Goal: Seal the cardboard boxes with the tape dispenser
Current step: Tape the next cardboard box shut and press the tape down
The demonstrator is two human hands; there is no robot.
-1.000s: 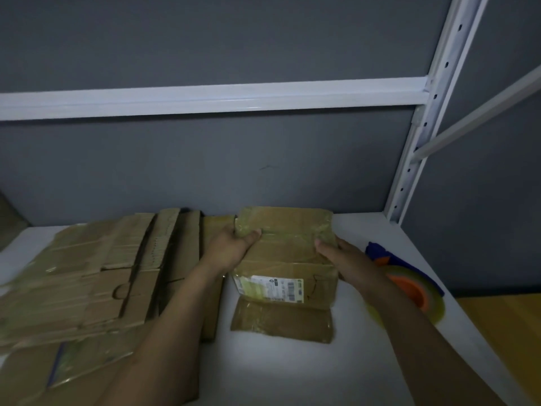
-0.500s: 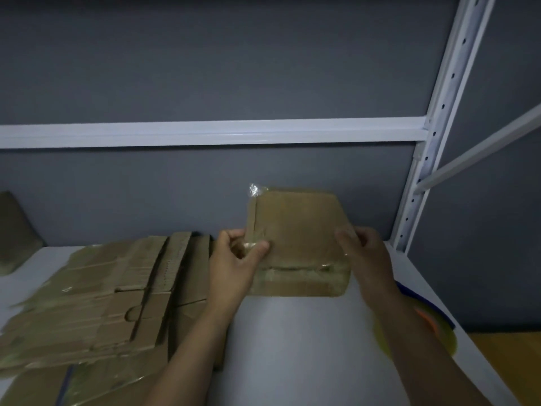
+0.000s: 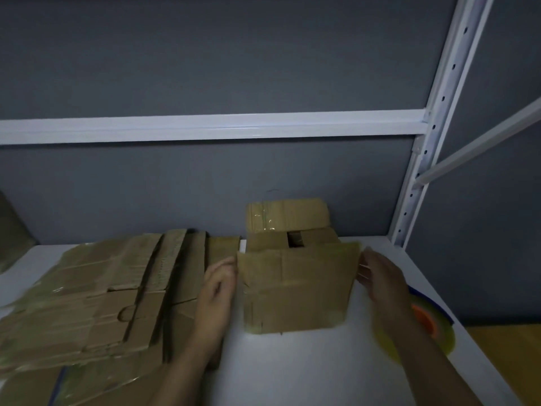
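A small cardboard box point(image 3: 295, 291) stands upright on the white table point(image 3: 292, 373). Its top is open, and the far flap carries old clear tape. My left hand point(image 3: 218, 285) lies flat against the box's left side with relaxed fingers. By the right edge of the box is my right hand point(image 3: 377, 276), its fingers straight and blurred; I cannot tell whether they touch it. The tape dispenser point(image 3: 424, 320), with an orange core, a yellowish roll and a blue handle, lies on the table at the right, partly hidden behind my right forearm.
A pile of flattened cardboard boxes point(image 3: 102, 294) covers the left of the table. A grey wall with a white rail point(image 3: 205, 127) stands behind. At the back right corner rises a white perforated post point(image 3: 433, 127). The table's right edge runs just past the dispenser.
The box was lifted and turned in both hands, then set down upright with its open top up. Both hands have loosened from gripping it to resting beside it.
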